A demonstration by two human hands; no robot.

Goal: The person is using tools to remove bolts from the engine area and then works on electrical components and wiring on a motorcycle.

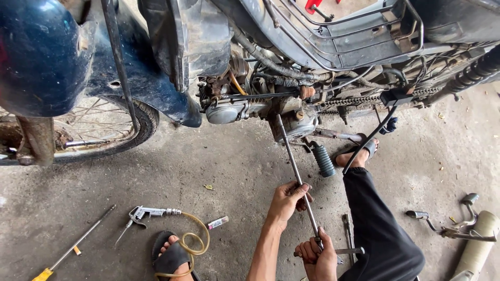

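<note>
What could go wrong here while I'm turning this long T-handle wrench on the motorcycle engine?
The long wrench meets the engine at a slant, so its tip may slip off and jolt your left hand and right hand. Your sandalled foot sits close under the engine, where a slipped tool or loosened part could land. The air gun's hose curls against your other foot, a possible snag.

Air blow gun [145, 213] with coiled yellow hose [195, 240] on the concrete floor [219, 166]. Yellow-handled screwdriver [73, 247] far left. Small tube [217, 222] near the hose. Kick lever [423, 216] and exhaust pipe [476, 250] right.
</note>
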